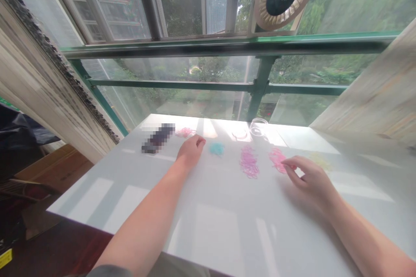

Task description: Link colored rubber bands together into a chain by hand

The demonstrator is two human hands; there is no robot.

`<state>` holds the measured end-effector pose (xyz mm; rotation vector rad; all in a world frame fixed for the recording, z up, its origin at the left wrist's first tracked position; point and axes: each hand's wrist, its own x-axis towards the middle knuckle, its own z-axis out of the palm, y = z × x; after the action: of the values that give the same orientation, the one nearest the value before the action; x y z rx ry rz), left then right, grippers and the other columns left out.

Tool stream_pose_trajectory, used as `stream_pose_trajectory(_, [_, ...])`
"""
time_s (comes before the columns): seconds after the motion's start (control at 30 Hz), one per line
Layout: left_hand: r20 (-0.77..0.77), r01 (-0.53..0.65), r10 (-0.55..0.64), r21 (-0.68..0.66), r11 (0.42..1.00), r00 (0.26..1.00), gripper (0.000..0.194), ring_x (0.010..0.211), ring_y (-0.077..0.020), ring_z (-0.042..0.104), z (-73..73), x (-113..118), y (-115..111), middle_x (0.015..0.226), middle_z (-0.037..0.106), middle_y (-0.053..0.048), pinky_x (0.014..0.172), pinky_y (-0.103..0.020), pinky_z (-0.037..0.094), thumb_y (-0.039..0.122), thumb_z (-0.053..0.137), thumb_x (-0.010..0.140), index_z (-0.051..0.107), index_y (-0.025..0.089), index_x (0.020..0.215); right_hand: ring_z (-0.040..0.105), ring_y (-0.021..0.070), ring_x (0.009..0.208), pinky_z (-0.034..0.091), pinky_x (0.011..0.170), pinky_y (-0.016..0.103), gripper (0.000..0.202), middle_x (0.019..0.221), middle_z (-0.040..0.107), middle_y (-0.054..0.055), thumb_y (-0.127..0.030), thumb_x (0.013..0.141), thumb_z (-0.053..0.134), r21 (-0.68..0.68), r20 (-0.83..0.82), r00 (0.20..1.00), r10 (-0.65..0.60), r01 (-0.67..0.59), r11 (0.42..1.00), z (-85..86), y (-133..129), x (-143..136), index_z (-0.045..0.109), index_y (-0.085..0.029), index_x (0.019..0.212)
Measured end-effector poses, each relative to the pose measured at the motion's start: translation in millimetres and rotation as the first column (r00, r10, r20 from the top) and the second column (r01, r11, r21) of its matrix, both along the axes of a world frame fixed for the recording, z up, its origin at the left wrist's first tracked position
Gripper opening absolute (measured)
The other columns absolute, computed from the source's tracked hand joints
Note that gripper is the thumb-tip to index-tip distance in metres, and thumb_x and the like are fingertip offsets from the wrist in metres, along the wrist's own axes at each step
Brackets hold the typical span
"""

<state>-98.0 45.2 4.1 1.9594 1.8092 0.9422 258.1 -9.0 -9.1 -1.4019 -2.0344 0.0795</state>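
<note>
Small piles of thin, coloured loops that look like rubber bands are spread in a row over the white table (pixel 208 207). My right hand (pixel 310 177) pinches thumb and fingers together at the edge of the bright pink rubber bands (pixel 277 159), with a bit of pink showing at the fingertips. Between the pale pink pile (pixel 185 132) and the turquoise pile (pixel 216 149), my left hand (pixel 190 152) has its fingers curled together; what they hold, if anything, is hidden. Purple bands (pixel 249 162) lie between the hands. Yellow bands (pixel 320 161) sit behind my right hand.
A clear round container (pixel 259 127) stands at the table's back edge, with a clear ring-like piece (pixel 239 133) left of it. A dark, pixelated object (pixel 159 137) lies at the back left. Behind the table runs a green railing (pixel 208 47) before windows; curtains hang on both sides.
</note>
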Motion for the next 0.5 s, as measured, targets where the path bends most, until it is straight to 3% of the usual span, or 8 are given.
stream_pose_trajectory(0.2, [0.080,0.118,-0.126,0.104,0.988,0.989,0.017,0.085,-0.0162,0.061,2.6,10,-5,0.088,0.067,-0.002,0.078,-0.026,0.045,0.030,0.047,0.085,0.061,0.020,0.088,0.058,0.0191,0.070,0.047,0.054,0.029,0.014,0.074,0.061,0.005,-0.023,0.083,0.046,0.040,-0.009,0.999,0.048,-0.047,0.998,2.5,-1,-7,0.060,-0.022,0.082])
stream_pose_trajectory(0.5, [0.223,0.292,-0.324,0.165,0.942,0.919,0.017,0.075,-0.0144,0.061,2.9,38,-20,0.081,0.067,-0.002,0.066,-0.025,0.045,0.034,0.052,0.083,0.061,0.019,0.086,0.057,0.0173,0.071,0.047,0.066,0.032,0.012,0.077,0.061,0.005,-0.015,0.082,0.050,0.105,-0.049,0.979,0.198,-0.192,0.976,3.8,-4,-29,0.059,-0.020,0.087])
